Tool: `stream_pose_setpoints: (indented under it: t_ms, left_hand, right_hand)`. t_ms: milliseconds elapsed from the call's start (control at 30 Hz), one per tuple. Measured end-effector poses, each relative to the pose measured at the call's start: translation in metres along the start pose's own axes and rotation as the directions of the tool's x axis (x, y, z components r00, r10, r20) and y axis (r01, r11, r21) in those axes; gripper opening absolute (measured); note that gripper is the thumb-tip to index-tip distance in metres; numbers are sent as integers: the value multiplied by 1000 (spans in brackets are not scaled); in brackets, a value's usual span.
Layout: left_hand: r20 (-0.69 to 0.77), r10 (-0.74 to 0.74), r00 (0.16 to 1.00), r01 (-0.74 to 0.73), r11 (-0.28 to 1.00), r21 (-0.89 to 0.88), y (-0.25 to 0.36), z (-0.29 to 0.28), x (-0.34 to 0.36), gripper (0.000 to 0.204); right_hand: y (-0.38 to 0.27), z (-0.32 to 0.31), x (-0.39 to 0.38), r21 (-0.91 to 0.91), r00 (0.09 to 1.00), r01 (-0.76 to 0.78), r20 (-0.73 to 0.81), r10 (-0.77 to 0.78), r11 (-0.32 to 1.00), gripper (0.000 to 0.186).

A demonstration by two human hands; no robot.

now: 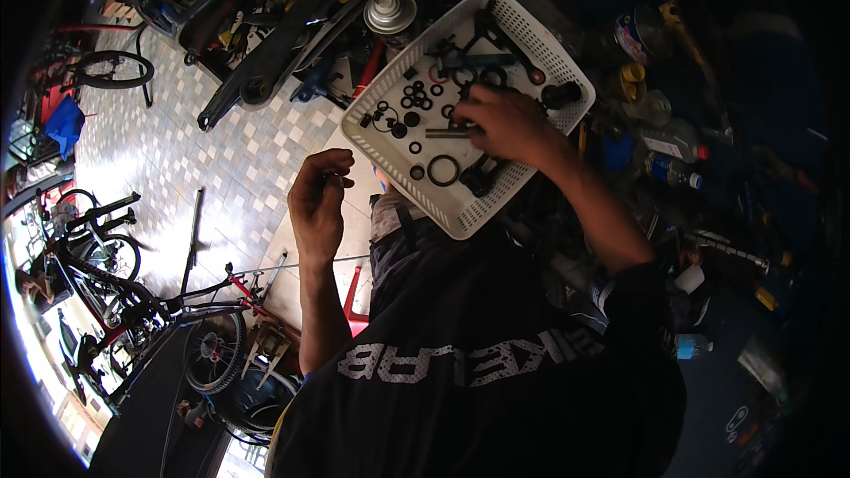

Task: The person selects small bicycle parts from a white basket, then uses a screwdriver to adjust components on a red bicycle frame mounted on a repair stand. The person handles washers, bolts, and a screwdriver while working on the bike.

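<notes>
A white plastic basket [372,162] with slotted walls sits in front of me, holding several black rubber rings, caps and bike parts. My right hand [500,119] is inside it, fingers bent down among the parts; the fingertips are partly hidden, so their grip is unclear. Beside those fingers lies a grey metal rod [445,133]. A large dark ring [443,170] rests nearer to me, and a black crank-like arm [509,42] lies at the far end. My left hand [320,195] is raised left of the basket, fingers curled toward the thumb; anything between them is too small to name.
A spray can [390,13] stands beyond the basket, next to a heap of tools and dark bike parts [266,71]. Several bottles [673,142] crowd the right side. Bicycles [115,301] stand on the tiled floor [177,159] at left.
</notes>
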State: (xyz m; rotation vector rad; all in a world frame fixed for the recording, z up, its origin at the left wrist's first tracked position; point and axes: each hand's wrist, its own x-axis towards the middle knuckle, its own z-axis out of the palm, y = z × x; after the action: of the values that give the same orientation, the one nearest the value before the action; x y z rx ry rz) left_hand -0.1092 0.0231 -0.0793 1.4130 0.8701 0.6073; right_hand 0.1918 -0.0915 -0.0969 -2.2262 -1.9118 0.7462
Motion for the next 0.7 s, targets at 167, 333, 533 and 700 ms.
stream_pose_setpoints:
  t_ms: [167,333,533,700]
  left_hand:
    - [4,38,999,-38,999,22,0,0,2,27]
    - [94,66,993,-86,972,218,19,20,9,28]
    - [506,146,850,-406,793,454,36,70,19,23]
    - [638,47,769,-522,622,584,13,103,28,19]
  right_hand:
    - [29,-18,-5,1,982,-143,-123,142,990,33]
    - [28,-17,-16,8,1000,-22,-18,22,1000,40]
    - [37,-19,-11,-18,995,-94,14,94,995,24]
    - [66,-24,-14,274,975,-79,-180,132,958,19]
